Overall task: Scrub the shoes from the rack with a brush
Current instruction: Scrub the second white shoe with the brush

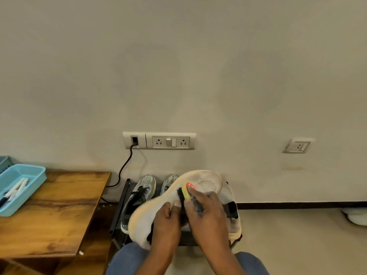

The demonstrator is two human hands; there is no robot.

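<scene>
Holding the white shoe (158, 203) over the black rack (119, 207), you are keeping it above your knees with your left hand (166, 221), the grip curling round its middle. Your right hand (206, 213) is closing its grip on the yellow brush (185, 192), whose dark bristles are pressing against the shoe's side. A grey pair of shoes (143, 191) is sitting on the rack behind. No brand or writing is reading clearly anywhere. A blue basket (37, 179) is resting on the wooden surface (65, 211) to your left

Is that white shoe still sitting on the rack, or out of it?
Out. The left hand holds the white shoe above the rack while the right hand brushes it.
</scene>
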